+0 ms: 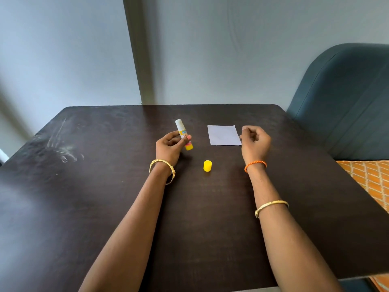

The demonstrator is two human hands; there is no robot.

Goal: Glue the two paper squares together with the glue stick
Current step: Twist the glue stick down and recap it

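Note:
My left hand (169, 147) grips an uncapped glue stick (182, 131), white at its tip and yellow at its base, tilted slightly left above the table. Its yellow cap (207, 166) stands on the dark table (84, 197) between my wrists. White paper (223, 135) lies flat right of the glue stick; I see one square outline and cannot tell whether a second sheet lies on it. My right hand (254, 142) hovers at the paper's right edge with its fingers curled in and nothing visibly in them.
A grey wall with a vertical post rises behind the table's far edge. A dark teal padded chair (345, 102) stands at the right, with orange patterned fabric (370, 178) below it. Pale smears (61, 144) mark the table's left side.

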